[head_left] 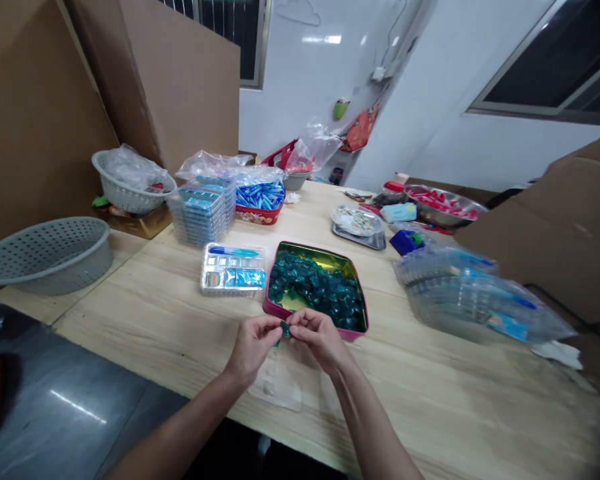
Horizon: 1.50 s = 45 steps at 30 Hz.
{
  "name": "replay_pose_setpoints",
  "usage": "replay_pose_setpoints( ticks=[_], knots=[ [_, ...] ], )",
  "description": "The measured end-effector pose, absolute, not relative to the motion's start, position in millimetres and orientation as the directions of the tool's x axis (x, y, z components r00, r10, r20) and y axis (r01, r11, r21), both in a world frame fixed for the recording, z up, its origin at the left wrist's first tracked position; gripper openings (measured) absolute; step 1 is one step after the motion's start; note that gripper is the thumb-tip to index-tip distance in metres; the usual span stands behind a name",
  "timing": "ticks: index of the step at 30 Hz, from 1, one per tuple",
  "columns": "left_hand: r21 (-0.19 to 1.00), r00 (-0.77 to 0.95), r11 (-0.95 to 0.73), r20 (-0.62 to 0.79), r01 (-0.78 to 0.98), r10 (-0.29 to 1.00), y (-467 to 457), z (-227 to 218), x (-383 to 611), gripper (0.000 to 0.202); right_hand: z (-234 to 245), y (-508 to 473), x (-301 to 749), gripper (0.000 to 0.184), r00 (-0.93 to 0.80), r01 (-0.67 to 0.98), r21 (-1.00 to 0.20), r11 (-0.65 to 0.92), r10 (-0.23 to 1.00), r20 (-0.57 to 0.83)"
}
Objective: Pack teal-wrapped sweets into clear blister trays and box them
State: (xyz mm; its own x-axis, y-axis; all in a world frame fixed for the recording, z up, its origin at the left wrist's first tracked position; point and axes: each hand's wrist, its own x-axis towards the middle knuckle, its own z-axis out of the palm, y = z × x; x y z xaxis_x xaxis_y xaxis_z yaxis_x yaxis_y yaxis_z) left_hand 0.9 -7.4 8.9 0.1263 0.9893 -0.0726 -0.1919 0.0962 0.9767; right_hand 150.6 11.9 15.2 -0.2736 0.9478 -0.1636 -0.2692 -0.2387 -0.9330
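Left hand (253, 347) and right hand (320, 337) close together, fingertips jointly pinching a small glossy teal piece (285, 329), held just off the near rim of a pink, gold-lined metal tin (265, 307). Heaped teal pieces (315, 287) fill the tin. A clear plastic compartment tray (233, 270) with blue contents lies beside it, to the left.

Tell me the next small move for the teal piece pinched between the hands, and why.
Probably lower the teal piece onto the clear plastic tray lying on the table just below the hands. The left hand and right hand both pinch it close above that tray, while the tin beside them is already heaped with similar teal pieces.
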Motion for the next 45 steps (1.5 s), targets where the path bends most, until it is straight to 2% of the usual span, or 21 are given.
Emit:
replay_pose_setpoints(
  ticks=[2, 5, 9, 12, 15, 18, 22, 25, 27, 29, 33, 37, 40, 42, 45],
  knots=[
    [0.955, 0.113, 0.161, -0.136, -0.251, 0.984, -10, 7, 1, 0.016, 9, 6, 146, 0.026, -0.255, -0.324, -0.911, -0.256, 0.951, -0.176],
    [0.923, 0.19, 0.251, -0.201, -0.292, 0.961, -11, 5, -4, 0.017, 6, 0, 144, 0.029, -0.292, -0.391, -0.867, -0.308, 0.935, -0.201],
    [0.952, 0.227, 0.249, -0.206, -0.178, 0.952, -8, 5, -14, 0.015, 6, -5, 145, 0.03, -0.345, -0.407, -0.837, -0.365, 0.91, -0.228],
    [0.986, 0.217, 0.17, -0.166, 0.001, 0.962, -8, 5, -19, 0.008, 3, -9, 145, 0.03, -0.322, -0.364, -0.872, -0.328, 0.922, -0.213],
    [0.953, 0.223, -0.004, -0.066, 0.302, 0.973, -12, 0, -23, 0.009, -5, -14, 144, 0.028, -0.31, -0.274, -0.919, -0.282, 0.931, -0.193],
    [0.777, 0.24, -0.145, -0.007, 0.612, 0.971, -18, -7, -23, 0.013, -17, -18, 142, 0.026, -0.319, -0.138, -0.953, -0.271, 0.923, -0.216],
    [0.577, 0.248, -0.2, -0.005, 0.792, 0.969, -21, -15, -19, 0.015, -34, -20, 136, 0.016, -0.244, 0.042, -0.983, -0.179, 0.952, -0.184],
    [0.5, 0.259, -0.215, -0.019, 0.839, 0.966, -20, -17, -15, 0.017, -39, -20, 130, 0.006, -0.147, 0.322, -0.947, 0.018, 0.989, -0.032],
    [0.462, 0.278, -0.23, -0.037, 0.856, 0.96, -18, -16, -13, 0.018, -39, -20, 126, 0.009, -0.112, 0.506, -0.853, 0.129, 0.99, 0.084],
    [0.428, 0.298, -0.25, -0.049, 0.868, 0.953, -18, -15, -12, 0.018, -38, -22, 122, 0.013, -0.103, 0.622, -0.764, 0.173, 0.985, 0.139],
    [0.388, 0.349, -0.308, -0.038, 0.869, 0.936, -18, -15, -13, 0.019, -33, -27, 119, 0.019, -0.16, 0.734, -0.642, 0.22, 0.975, 0.151],
    [0.499, 0.324, -0.289, 0.016, 0.817, 0.946, -18, -14, -19, 0.021, -16, -22, 132, 0.021, -0.247, 0.732, -0.613, 0.297, 0.954, 0.167],
    [0.587, 0.331, -0.3, 0.057, 0.752, 0.942, -19, -11, -21, 0.025, 6, -1, 155, 0.02, -0.192, 0.747, -0.608, 0.269, 0.963, 0.191],
    [0.596, 0.373, -0.338, 0.069, 0.728, 0.925, -20, -9, -20, 0.019, 19, 21, 170, 0.018, -0.121, 0.825, -0.529, 0.196, 0.977, 0.175],
    [0.601, 0.395, -0.34, 0.044, 0.723, 0.918, -21, -10, -15, 0.012, 26, 54, 184, 0.016, -0.067, 0.919, -0.387, 0.078, 0.997, 0.041]
  ],
)
